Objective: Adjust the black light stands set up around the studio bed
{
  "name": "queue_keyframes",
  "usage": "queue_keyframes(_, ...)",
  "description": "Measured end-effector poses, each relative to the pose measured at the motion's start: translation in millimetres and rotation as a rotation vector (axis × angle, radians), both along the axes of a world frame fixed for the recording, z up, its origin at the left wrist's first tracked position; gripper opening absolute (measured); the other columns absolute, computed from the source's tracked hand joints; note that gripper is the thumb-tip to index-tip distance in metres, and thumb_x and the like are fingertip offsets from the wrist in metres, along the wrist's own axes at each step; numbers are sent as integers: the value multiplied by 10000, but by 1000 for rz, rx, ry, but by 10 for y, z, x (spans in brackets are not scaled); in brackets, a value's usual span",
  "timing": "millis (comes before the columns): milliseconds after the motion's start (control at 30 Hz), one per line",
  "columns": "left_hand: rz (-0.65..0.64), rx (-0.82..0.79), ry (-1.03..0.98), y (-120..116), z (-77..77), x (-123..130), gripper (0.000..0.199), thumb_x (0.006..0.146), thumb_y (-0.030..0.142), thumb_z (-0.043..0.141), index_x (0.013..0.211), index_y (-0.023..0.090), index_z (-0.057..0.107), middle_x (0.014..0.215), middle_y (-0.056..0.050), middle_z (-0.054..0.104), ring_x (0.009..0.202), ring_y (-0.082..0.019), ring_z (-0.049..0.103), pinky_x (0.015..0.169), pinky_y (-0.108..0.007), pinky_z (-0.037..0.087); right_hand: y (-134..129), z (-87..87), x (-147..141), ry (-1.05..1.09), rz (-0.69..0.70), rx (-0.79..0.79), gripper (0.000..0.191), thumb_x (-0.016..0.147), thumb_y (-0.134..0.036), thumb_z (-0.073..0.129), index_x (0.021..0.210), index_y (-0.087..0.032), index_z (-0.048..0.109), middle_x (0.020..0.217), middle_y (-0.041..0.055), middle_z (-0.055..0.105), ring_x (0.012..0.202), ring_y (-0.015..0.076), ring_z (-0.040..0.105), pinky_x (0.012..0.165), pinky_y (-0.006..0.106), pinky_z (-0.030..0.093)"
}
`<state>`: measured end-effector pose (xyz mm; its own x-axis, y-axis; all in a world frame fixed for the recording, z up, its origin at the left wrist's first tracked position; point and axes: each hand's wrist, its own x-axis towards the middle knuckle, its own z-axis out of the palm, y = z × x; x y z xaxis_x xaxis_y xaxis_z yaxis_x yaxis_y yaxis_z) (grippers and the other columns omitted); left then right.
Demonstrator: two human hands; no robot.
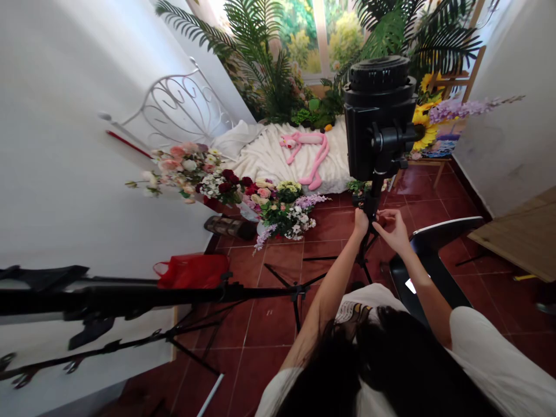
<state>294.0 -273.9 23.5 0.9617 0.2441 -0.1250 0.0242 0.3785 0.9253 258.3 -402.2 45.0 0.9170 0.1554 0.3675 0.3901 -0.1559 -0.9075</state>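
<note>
While left grip (361,222) clasps stand (374,191) — right grip (394,231) possibly touching.

It's one head-worn cam, facing forward and steeply down. Gotta be pretty wide, since the plain white wall (65,145) on the left leans way outward. Long dark hair (417,370) and a loose white sleeve (490,347) fill the bottom, super close. The bare left hand (361,223) and right hand (394,231) sit mid-range, right of centre, at a slim black stand (369,202). Farthest off, up top: a bright, white-framed window (320,35).
</note>
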Motion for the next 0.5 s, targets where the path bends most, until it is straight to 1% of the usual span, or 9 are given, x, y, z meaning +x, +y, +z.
queue_keyframes(100, -14, 63, -16, 7, 82, -48, 367, 842, 262, 414, 529, 170, 582, 491, -42, 565, 473, -126, 500, 547, -257, 396, -210, -163, -189, 47, -21, -79, 406, 813, -582, 778, 864, -239, 567, 881, 23, 641, 854, 198, 641, 847, 365, 546)
queue_keyframes(200, -7, 86, -33, 6, 123, -63, 362, 825, 267, 420, 518, 171, 586, 479, -42, 560, 472, -124, 497, 539, -248, 389, -272, -266, -331, 161, 31, -114, 456, 865, -667, 686, 778, -231, 585, 766, 9, 621, 728, 177, 597, 737, 326, 516)
queue_keyframes(300, -6, 88, -42, 5, 130, -63, 343, 808, 265, 434, 510, 174, 576, 463, -37, 549, 466, -121, 494, 536, -243, 389, -197, -305, -394, 274, 93, -95, 527, 879, -746, 610, 782, -228, 623, 708, 6, 639, 677, 177, 600, 684, 312, 499)
queue_keyframes(400, -2, 88, -19, 7, 133, -64, 323, 808, 270, 443, 531, 174, 580, 460, -30, 545, 460, -122, 492, 530, -244, 385, -45, -298, -395, 343, 138, -41, 588, 834, -813, 612, 748, -231, 627, 680, 15, 666, 653, 185, 617, 646, 308, 498)
queue_keyframes(500, -7, 91, -5, 11, 134, -64, 302, 800, 253, 444, 543, 175, 583, 456, -28, 545, 457, -125, 496, 523, -242, 377, 109, -273, -379, 428, 138, 49, 660, 768, -888, 614, 684, -234, 607, 623, 24, 658, 574, 175, 584, 582, 306, 482)
